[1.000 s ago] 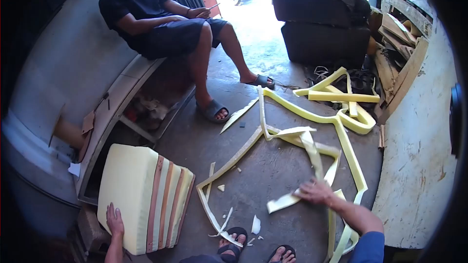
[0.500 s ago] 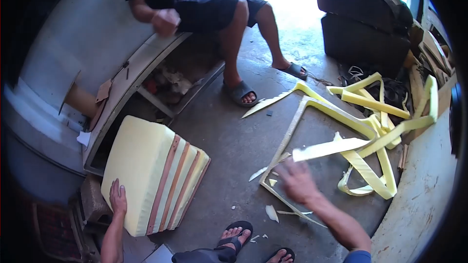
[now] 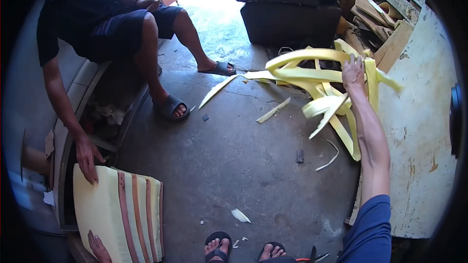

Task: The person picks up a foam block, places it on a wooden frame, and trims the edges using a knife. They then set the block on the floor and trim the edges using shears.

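A thick cushion block of cream foam layers and reddish-brown bands (image 3: 127, 204) stands at the lower left. My left hand (image 3: 99, 248) lies against its pale face, fingers stretched out and partly cut off by the frame's edge. At the upper right, my right hand (image 3: 353, 73) reaches out with its fingers closed over a tangled heap of yellow foam strips (image 3: 312, 75). Some strips hang and loop below that hand. Another person's hand (image 3: 87, 160) touches the upper corner of the cushion block.
A seated person (image 3: 122, 34) in dark clothes is at the upper left, one sandal (image 3: 170, 108) on the concrete floor (image 3: 219, 156). A dark armchair (image 3: 290, 19) stands at the back. Wood scraps (image 3: 378, 14) and a pale board (image 3: 419, 131) line the right. Foam slivers (image 3: 240, 216) lie about.
My right hand has moved up and away to the foam strips, and the large strip frame on the floor has been gathered into the heap. The other person has reached down to the cushion block.
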{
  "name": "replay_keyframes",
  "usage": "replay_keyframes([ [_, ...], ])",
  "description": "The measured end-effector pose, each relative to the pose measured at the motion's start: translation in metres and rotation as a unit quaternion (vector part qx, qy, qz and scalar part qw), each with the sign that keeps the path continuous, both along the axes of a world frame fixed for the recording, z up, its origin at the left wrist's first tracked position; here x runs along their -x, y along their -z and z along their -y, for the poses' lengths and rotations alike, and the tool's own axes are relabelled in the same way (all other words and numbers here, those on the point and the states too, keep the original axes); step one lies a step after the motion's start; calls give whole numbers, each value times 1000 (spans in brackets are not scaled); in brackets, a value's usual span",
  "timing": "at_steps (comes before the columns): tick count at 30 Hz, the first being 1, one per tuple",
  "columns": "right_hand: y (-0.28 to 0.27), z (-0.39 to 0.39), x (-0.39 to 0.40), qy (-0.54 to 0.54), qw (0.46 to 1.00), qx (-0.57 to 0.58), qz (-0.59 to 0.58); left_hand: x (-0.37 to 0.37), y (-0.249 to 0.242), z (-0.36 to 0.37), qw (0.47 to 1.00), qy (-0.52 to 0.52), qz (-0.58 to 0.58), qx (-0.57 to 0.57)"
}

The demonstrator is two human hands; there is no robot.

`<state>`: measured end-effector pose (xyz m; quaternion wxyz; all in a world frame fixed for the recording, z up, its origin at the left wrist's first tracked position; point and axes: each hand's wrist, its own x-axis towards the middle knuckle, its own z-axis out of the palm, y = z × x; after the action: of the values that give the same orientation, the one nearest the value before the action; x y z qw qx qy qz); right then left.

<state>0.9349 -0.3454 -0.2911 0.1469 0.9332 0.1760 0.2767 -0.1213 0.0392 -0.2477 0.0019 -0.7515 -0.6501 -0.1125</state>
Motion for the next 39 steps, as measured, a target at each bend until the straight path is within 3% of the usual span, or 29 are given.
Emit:
replay_keyframes([
  [1,-28,9,0,-31,998,-58,-17,-12,-10,6,1000,-13,-2,22],
  [3,-44,9,42,-152,980,-40,119,-35,-13,5,998,-43,5,47],
  [5,-34,-4,144,-312,935,-168,-5,-23,-3,-3,999,-29,13,24],
  [6,-15,-6,205,-311,900,-207,-225,-25,-5,4,999,-30,8,29],
  [7,29,-2,253,-416,847,-188,-272,-38,-9,13,998,-49,24,35],
  [8,70,5,306,-446,801,-97,-388,-49,-12,12,997,-62,42,37],
  [9,113,20,360,-503,761,-42,-408,-45,-8,5,997,-53,47,30],
  [10,143,32,405,-529,686,31,-500,-27,-1,-3,999,-37,30,11],
  [11,166,38,447,-558,658,104,-494,-17,4,-6,1000,-26,13,-6],
  [14,168,36,504,-638,585,129,-484,-17,3,-5,1000,-17,-2,27],
  [16,184,39,510,-596,623,110,-495,-32,-6,4,996,-48,-41,56],
  [18,188,43,462,-619,630,144,-447,-52,-18,15,991,-87,-61,77],
  [19,191,45,423,-609,676,103,-402,-65,-24,21,989,-99,-67,90],
  [21,206,48,335,-445,845,67,-288,-102,-42,30,989,-49,-42,132],
  [22,238,55,280,-281,915,95,-275,-105,-37,25,991,29,-31,126],
  [23,225,56,240,-172,938,118,-278,-124,-36,25,991,54,-37,114],
  [25,145,38,225,-197,923,-23,-330,-138,-41,11,991,51,-55,108],
  [26,136,33,239,-196,919,-10,-342,-134,-43,5,986,69,-79,129],
  [28,109,18,255,-270,904,-107,-315,-130,-51,6,982,76,-93,145],
  [30,114,8,285,-315,871,-183,-328,-152,-74,-14,949,42,-189,249],
  [31,110,3,310,-312,863,-208,-339,-158,-83,-23,954,48,-186,229],
  [33,127,10,355,-315,834,-266,-366,-174,-102,-45,885,42,-290,362],
  [34,129,20,384,-309,819,-290,-386,-214,-118,-29,861,9,-360,360],
  [35,133,36,413,-314,815,-307,-378,-227,-106,-26,863,24,-364,349],
  [37,152,81,469,-306,809,-337,-371,-231,-41,-12,972,-4,-196,132],
  [38,168,109,495,-294,806,-353,-374,-226,-8,-7,993,60,-90,41],
  [39,192,142,523,-259,822,-313,-400,-240,-11,7,992,72,-93,48],
])
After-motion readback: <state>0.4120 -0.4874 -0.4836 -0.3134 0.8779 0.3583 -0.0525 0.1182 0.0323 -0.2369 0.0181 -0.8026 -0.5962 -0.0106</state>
